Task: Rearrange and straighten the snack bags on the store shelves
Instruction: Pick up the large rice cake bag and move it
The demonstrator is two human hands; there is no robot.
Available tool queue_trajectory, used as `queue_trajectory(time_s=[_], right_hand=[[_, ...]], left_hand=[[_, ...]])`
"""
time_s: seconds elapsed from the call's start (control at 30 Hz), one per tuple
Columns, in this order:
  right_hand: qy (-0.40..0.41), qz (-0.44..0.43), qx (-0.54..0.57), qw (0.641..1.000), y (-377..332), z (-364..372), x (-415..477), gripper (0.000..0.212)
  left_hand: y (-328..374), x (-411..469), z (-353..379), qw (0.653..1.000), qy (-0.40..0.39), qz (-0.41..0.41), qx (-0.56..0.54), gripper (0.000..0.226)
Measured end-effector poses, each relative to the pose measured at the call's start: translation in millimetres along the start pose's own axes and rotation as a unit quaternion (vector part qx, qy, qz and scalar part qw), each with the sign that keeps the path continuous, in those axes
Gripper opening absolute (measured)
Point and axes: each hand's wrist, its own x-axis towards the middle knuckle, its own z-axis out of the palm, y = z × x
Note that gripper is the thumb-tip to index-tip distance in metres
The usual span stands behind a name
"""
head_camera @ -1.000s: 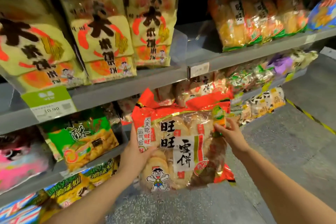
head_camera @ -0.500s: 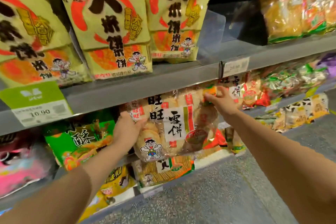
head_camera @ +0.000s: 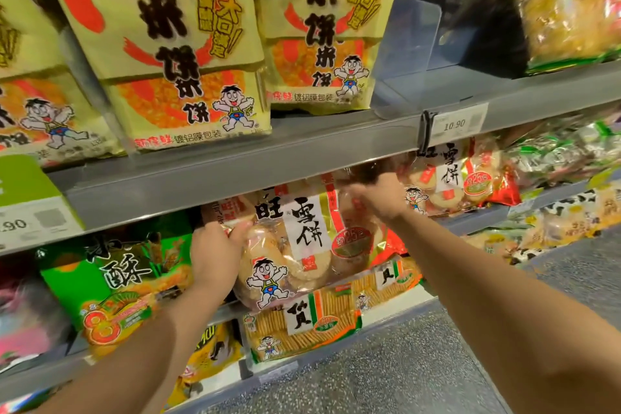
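A clear and red bag of round rice crackers (head_camera: 302, 245), with a cartoon boy on its front, stands upright in the middle shelf, tucked under the grey shelf rail (head_camera: 235, 165). My left hand (head_camera: 215, 252) grips its left edge. My right hand (head_camera: 379, 198) pinches its upper right corner, blurred by motion. A matching rice cracker bag (head_camera: 453, 178) stands just to its right on the same shelf.
Tall yellow rice cracker bags (head_camera: 174, 54) fill the shelf above. A green snack bag (head_camera: 121, 279) sits left of the held bag, and orange-and-green cracker packs (head_camera: 302, 323) lie on the shelf below. A 10.90 price tag (head_camera: 453, 124) hangs on the rail. Speckled floor (head_camera: 403, 373) is at the bottom.
Both hands have carried the rice cracker bag from in front of the shelves up and into the middle shelf, under the rail. The view has moved closer to the shelves.
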Motion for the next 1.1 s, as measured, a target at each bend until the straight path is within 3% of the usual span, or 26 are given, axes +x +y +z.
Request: queue_trajectory(time_s=[0.07, 0.13, 0.27, 0.37, 0.47, 0.53, 0.6, 0.7, 0.8, 0.9, 1.1], right_hand=[[0.004, -0.076, -0.112, 0.991, 21.3, 10.4, -16.7, 0.089], [-0.003, -0.125, -0.171, 0.977, 48.9, 22.2, -43.5, 0.112], [0.022, -0.123, -0.202, 0.971, 91.6, 55.3, -89.5, 0.105], [0.005, -0.098, -0.179, 0.979, 96.6, 68.9, -95.7, 0.114], [0.007, -0.108, -0.13, 0.986, 93.5, 71.8, -87.6, 0.114], [0.014, -0.126, -0.103, 0.987, 90.3, 73.7, -76.9, 0.113], [0.021, -0.154, -0.077, 0.985, 84.7, 75.7, -65.1, 0.115], [0.03, -0.171, -0.069, 0.982, 79.4, 78.8, -51.0, 0.115], [0.04, -0.148, -0.107, 0.982, 81.3, 82.3, -48.1, 0.114], [0.052, -0.144, -0.156, 0.976, 82.1, 84.4, -49.4, 0.114], [0.017, -0.115, -0.199, 0.973, 78.8, 82.7, -52.2, 0.112]], left_hand=[[1.3, -0.4, 7.6, 1.0, 0.0, 0.005, 0.008, 0.045], [2.9, -1.3, 14.9, 1.0, 0.004, -0.003, 0.012, 0.043], [4.9, -6.5, 20.8, 1.0, 0.014, -0.006, 0.01, 0.043], [7.7, -12.4, 18.4, 1.0, 0.026, 0.003, 0.005, 0.044], [0.8, -28.8, 15.3, 0.987, 0.038, 0.133, 0.082, 0.052], [-14.9, -49.2, 20.6, 0.954, 0.025, 0.233, 0.187, 0.078], [-32.7, -66.9, 32.3, 0.911, -0.041, 0.313, 0.263, 0.108], [-48.2, -63.8, 49.7, 0.874, -0.098, 0.347, 0.326, 0.137], [-38.9, -46.2, 47.4, 0.862, -0.09, 0.34, 0.364, 0.126], [-25.8, -37.2, 40.2, 0.84, -0.146, 0.326, 0.407, 0.107], [-16.0, -33.0, 44.2, 0.82, -0.165, 0.286, 0.468, 0.102]])
